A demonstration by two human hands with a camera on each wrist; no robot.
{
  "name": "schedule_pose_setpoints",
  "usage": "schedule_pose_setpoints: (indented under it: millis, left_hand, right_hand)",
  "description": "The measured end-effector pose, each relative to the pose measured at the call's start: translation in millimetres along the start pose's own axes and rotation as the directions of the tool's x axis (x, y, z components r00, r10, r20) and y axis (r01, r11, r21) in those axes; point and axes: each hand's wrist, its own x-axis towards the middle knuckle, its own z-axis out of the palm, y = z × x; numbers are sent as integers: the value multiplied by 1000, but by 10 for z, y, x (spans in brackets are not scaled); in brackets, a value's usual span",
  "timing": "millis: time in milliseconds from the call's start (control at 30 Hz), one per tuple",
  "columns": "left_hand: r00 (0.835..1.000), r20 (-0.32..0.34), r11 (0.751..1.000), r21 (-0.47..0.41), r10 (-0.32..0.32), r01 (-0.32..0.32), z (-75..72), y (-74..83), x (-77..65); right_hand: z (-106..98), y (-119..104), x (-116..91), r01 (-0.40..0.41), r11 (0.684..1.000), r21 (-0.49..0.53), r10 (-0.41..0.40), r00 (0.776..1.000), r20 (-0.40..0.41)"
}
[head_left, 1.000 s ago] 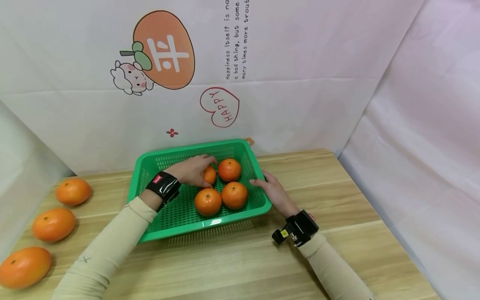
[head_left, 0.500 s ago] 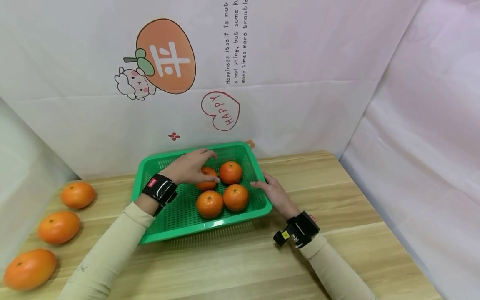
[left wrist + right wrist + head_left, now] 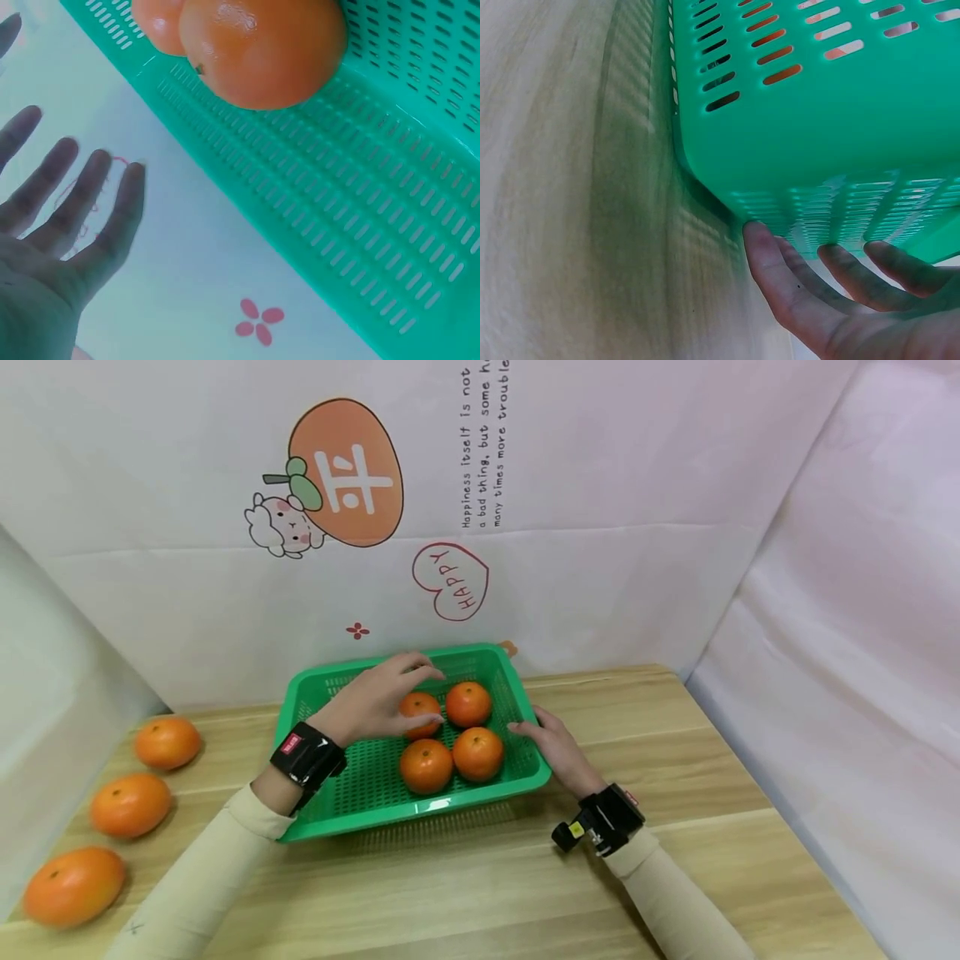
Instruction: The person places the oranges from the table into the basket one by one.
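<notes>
Currently | left grip (image 3: 371, 697) spread, nearest orange (image 3: 422, 703) just below | right grip (image 3: 559, 749) pinching green basket (image 3: 480, 794) at right end

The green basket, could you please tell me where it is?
In the head view, the green basket sits on the table, left of centre, with the left hand over it and the right hand at its right rim.

the left hand (image 3: 56, 274) spreads its fingers (image 3: 124, 206) in front of a white surface (image 3: 180, 240). to their right, apart from the fingertips, slants a green slotted basket (image 3: 244, 202). in it, above and to the right of the fingers, one orange fruit (image 3: 266, 52), stem spot towards them, partly hides a second fruit (image 3: 159, 26). a thin red line (image 3: 120, 159) curves behind the fingertips; a red flower print (image 3: 261, 330) sits below and right of them.
</notes>
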Motion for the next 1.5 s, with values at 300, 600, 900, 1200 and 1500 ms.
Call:
schedule_pose_setpoints:
  millis: [300, 600, 900, 1200, 1500]
  left_hand:
    - [945, -289, 988, 69, 153, -139, -210, 106, -230]
    - [921, -355, 984, 118, 164, -129, -392, 63, -574]
    - [922, -372, 986, 157, 105, -50, -582, 44, -892]
    - [925, -380, 975, 211, 14, 72, -729, -46, -1315]
    - [925, -372, 975, 167, -74, 146, -806, -103, -1608]
  right_hand:
    - [-29, -6, -16, 4, 1000, 0, -4, 1000, 8]
    - [-14, 25, 0, 7, 1000, 16, -8, 999, 35]
    - [-7, 9, -12, 25, 999, 22, -26, 999, 31]
    - [16, 14, 10, 18, 1000, 8, -19, 999, 28]
    - [-9, 21, 8, 9, 1000, -24, -9, 1000, 7]
